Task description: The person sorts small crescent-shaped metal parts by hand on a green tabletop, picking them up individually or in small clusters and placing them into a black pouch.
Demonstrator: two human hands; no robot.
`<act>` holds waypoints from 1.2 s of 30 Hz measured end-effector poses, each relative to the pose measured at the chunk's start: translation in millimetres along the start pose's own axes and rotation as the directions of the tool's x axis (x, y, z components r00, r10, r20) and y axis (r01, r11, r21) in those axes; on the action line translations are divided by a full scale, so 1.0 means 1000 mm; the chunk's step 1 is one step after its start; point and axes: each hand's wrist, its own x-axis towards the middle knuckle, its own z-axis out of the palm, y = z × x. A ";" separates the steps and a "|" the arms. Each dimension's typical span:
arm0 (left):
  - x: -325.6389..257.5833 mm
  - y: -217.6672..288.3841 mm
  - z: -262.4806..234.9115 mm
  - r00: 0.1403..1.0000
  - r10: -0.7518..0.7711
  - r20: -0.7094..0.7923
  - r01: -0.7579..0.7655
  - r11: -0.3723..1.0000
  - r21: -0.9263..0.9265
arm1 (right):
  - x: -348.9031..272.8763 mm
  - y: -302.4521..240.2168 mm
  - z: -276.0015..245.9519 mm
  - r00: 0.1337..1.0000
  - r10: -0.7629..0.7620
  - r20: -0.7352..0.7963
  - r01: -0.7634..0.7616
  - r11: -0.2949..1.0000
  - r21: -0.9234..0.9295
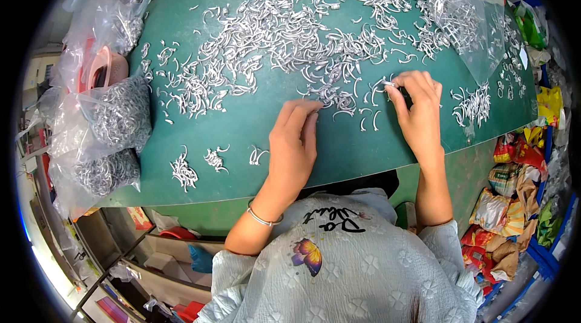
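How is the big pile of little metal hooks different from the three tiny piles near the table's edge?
The big pile of curved metal pieces sprawls loosely across the green table; the three small clusters are tidy and separate. The left hand touches the big pile's edge, not the clusters. Both are silvery.

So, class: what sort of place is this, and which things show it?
Probably a small workshop sorting bench: a green table strewn with small metal hooks, clear bags full of them, and the right hand pinching one.
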 end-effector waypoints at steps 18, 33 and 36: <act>-0.011 0.002 -0.007 0.999 0.010 0.041 -0.019 0.976 0.218 | -0.004 -0.028 0.010 1.000 -0.026 0.006 0.026 0.999 -0.043; -0.032 0.012 -0.027 0.996 -0.065 0.057 0.053 0.982 0.183 | -0.028 -0.074 0.028 0.900 -0.353 0.254 0.274 0.914 0.298; -0.040 0.013 -0.033 0.993 -0.014 0.115 -0.012 0.974 0.225 | -0.015 -0.060 0.019 0.960 -0.238 0.151 0.177 0.925 0.335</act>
